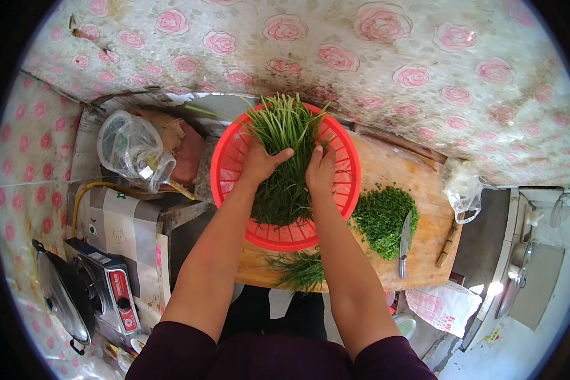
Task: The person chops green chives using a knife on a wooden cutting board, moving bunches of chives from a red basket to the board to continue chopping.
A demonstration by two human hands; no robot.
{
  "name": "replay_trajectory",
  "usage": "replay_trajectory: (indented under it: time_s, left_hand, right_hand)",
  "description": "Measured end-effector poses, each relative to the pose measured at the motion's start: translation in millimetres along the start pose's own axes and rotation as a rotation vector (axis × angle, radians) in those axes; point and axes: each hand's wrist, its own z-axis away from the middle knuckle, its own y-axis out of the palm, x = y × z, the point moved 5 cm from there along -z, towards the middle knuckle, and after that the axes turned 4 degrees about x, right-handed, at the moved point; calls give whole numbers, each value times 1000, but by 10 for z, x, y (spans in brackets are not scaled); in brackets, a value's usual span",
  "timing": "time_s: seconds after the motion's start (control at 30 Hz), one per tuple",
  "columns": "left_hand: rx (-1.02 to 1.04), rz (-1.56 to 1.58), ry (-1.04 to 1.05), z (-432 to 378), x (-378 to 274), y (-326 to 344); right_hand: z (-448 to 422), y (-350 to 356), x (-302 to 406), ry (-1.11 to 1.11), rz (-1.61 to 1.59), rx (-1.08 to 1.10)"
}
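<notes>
A big bunch of long green stalks with leafy tops (285,128) lies in a red plastic colander (285,244). Both my hands are inside the colander's rim, gripping the bunch from its two sides: my left hand (262,161) on the left, my right hand (322,170) on the right. The colander stands over the left part of a wooden cutting board (422,190). On the board, right of my right forearm, is a heap of finely chopped greens (382,218), with a kitchen knife (404,242) lying on its right side. More uncut greens (304,270) lie near the board's front edge.
Clear plastic bags (135,147) and a torn cardboard piece are at the back left. A gas stove (107,285) and a lidded wok (64,299) stand at the left. Another plastic bag (461,185) and a bundled brush (447,244) lie at the board's right end. A papered wall rises behind.
</notes>
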Motion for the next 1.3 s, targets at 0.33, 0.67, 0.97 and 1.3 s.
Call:
replay_trajectory:
  time_s: [0.33,0.67,0.97,1.3]
  left_hand:
    - [326,463,34,-191,53,324]
    - [447,478,-42,9,-304,260]
    - [314,341,121,126,-664,120]
    - [40,187,228,215,-1737,-475]
  right_hand:
    - [-136,382,-165,380,-494,385]
    - [108,280,31,591,-943,511]
    - [161,-74,356,354,-624,501]
    - [31,-609,1572,-474,-250,310]
